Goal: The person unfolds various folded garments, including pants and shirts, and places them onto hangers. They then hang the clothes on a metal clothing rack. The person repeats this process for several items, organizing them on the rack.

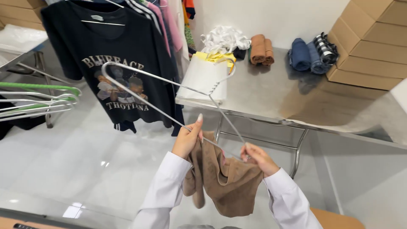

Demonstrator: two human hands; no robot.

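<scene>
— So, how do the hands sit on it?

— Left hand [187, 139] pinches the lower bar of the wire hanger [169, 101] between thumb and fingers; right hand [257, 157] is closed around the other end of that bar, near the corner. The brown cloth [224, 180] hangs draped over the bar between the two hands, bunched and uneven, most of it sagging below the wrists.

— What would make this step go well?

— I'd judge: keep the bar level, since the hanger tilts up and away to the left (its hook points toward the worktop), and spread the cloth along the bar so both sides hang equal and it won't slide off.

— Any packages or labels?

— Beyond the hands, on the steel worktop [275, 97], stands a white paper bag [202, 82] with yellow at its mouth. Up and right of the right hand, plain tan cardboard boxes [373, 46] are stacked at a slant. Rolled brown [261, 50] and blue towels [306, 55] lie between bag and boxes. Above the left hand hangs a black T-shirt [114, 55] with pale lettering and a printed picture.
</scene>
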